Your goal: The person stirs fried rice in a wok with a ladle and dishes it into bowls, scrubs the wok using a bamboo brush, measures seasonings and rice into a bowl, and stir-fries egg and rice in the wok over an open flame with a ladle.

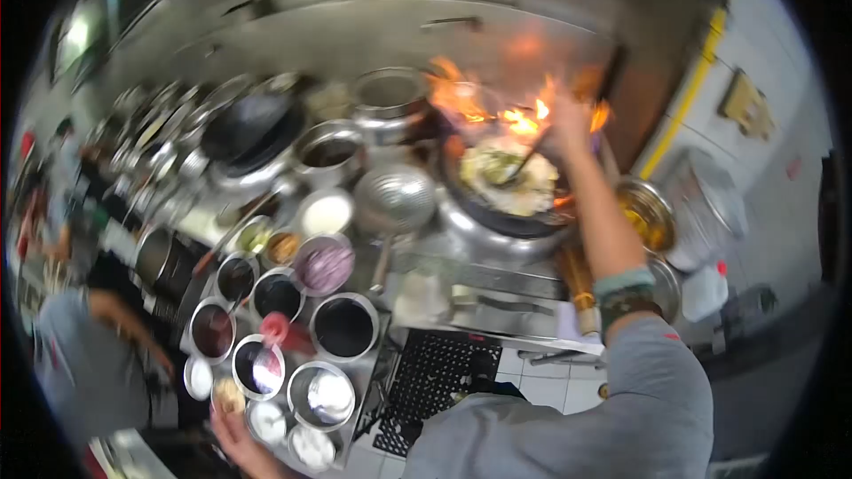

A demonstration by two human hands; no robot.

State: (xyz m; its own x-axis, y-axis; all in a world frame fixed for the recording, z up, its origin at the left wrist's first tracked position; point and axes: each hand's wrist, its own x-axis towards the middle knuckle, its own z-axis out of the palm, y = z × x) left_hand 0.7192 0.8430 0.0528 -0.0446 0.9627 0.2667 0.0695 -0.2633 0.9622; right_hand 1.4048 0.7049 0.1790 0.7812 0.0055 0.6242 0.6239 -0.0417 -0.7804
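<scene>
My right hand [568, 120], blurred among the flames, is closed round the handle of a ladle [525, 166]. The ladle's lower end dips into pale food with green bits [524, 193] in a dark wok [461, 202] on the stove. Flames [524, 115] rise along the wok's far rim. At the lower left, my left hand [238, 443] reaches to the near edge of a small bowl of tan seasoning [229, 396]. Its fingers look stretched out and somewhat apart; whether they touch the bowl is unclear.
Several seasoning pots, including dark sauce [344, 328], fill the left counter. A perforated strainer [395, 200] lies beside the wok. Another wok [251, 137] stands back left. A metal bowl of yellow food [646, 213] is at right. A co-worker [93, 364] stands at left.
</scene>
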